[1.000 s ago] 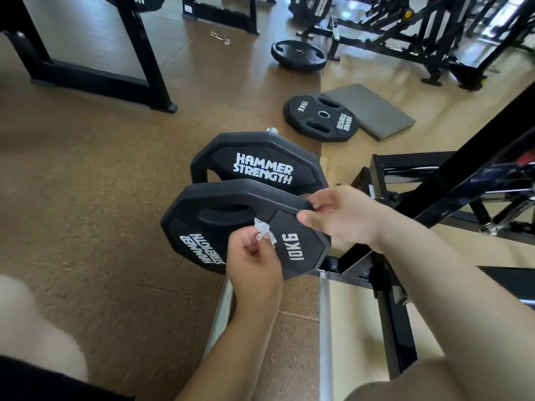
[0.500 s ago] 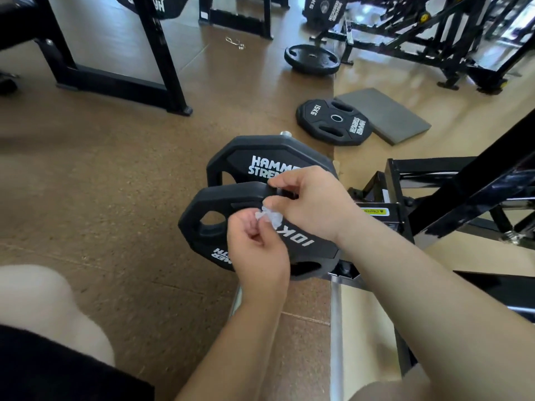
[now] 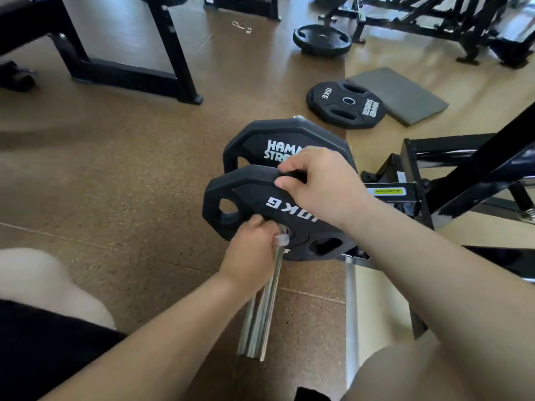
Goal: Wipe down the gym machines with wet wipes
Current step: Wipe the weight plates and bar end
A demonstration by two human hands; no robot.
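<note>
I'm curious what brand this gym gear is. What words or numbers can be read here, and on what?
"10KG": near plate, white, upside down.
"HAM" over "STRE": rear plate, rest hidden by the right hand.
"15KG": floor plate.
Brand lettering on that floor plate: too small to read.
Yellow-green label on the machine frame: blurred.

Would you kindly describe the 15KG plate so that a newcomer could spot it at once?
Find the grey mat lying on the floor, upper right. The 15KG plate lies flat at its left edge. Unlike the round plate farther back, it has angled edges and white lettering.
</note>
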